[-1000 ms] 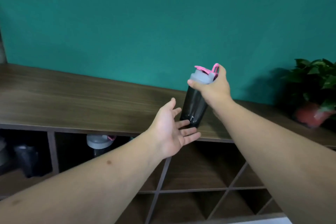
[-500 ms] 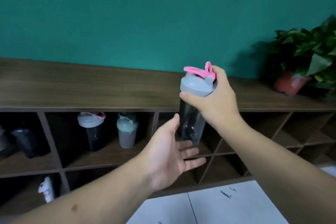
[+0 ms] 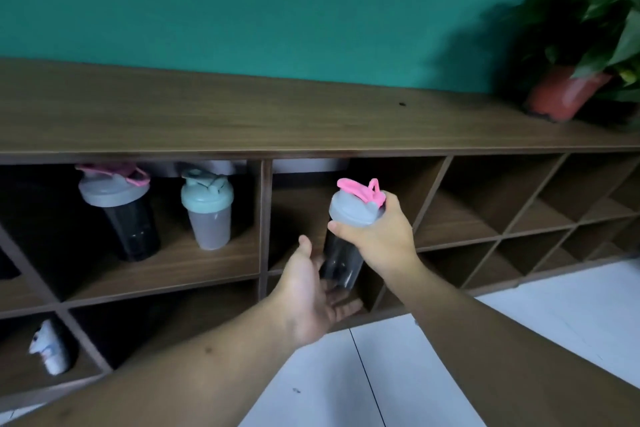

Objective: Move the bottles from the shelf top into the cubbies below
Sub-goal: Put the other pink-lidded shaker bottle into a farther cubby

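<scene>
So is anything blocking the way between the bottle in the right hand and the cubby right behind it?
Nothing visible does. The right hand holds the dark shaker bottle in front of the open cubby, whose floor looks bare. The open left hand sits under the bottle, not behind it.

The potted plant (image 3: 588, 45) is cut off by the right edge, the held bottle (image 3: 341, 260) base is hidden behind the left hand (image 3: 311, 291), and a blurred white object (image 3: 48, 347) in the lower-left cubby cannot be identified.
</scene>
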The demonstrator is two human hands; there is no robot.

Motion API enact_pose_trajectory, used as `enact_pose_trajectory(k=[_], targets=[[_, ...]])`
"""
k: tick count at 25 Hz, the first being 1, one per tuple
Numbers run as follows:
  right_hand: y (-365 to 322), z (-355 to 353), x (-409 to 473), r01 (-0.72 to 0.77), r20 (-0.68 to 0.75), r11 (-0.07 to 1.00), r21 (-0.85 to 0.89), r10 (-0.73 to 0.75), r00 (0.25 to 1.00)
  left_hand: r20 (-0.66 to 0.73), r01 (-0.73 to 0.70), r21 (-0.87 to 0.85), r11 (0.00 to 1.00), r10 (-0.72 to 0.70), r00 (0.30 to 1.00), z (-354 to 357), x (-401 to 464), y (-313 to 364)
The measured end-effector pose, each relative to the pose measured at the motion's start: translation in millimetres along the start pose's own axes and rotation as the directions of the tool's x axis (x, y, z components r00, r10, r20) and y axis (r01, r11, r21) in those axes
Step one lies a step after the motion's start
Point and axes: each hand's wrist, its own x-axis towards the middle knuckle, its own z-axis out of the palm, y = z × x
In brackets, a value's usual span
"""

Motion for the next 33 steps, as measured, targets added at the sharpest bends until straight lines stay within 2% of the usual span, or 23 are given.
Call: enact_pose_trajectory(k=[7, 14, 26, 30, 33], targets=[[34.3, 45.7, 92.4, 0.046, 0.025, 0.999, 0.012, -0.046, 0.999, -0.002, -0.065, -0.042, 0.997, 0.065, 0.998, 9.0, 101.9, 29.4], [50.3, 58.2, 142.5, 0.076, -0.036, 0.996, 0.037, -0.074, 0.997, 0.010, -0.096, -0.033, 0.995, 0.097, 0.995, 15.6, 143.3, 49.7], [59.5, 77.7, 144.9, 0.098, -0.035, 0.990, 0.103, -0.095, 0.995, 0.036, -0.138, -0.039, 0.990, 0.139, 0.990, 12.3, 154.5, 58.6], [74.0, 76.8, 136.0, -0.011, 0.027, 0.989, 0.147, 0.007, 1.000, 0.034, -0.114, -0.044, 0.992, 0.116, 0.993, 8.8, 135.1, 52.8], [93.5, 80.5, 125.2, -0.061, 0.049, 0.983, 0.171, 0.053, 0.997, 0.052, -0.078, 0.029, 0.997, 0.077, 0.996, -5.0, 105.4, 37.6]])
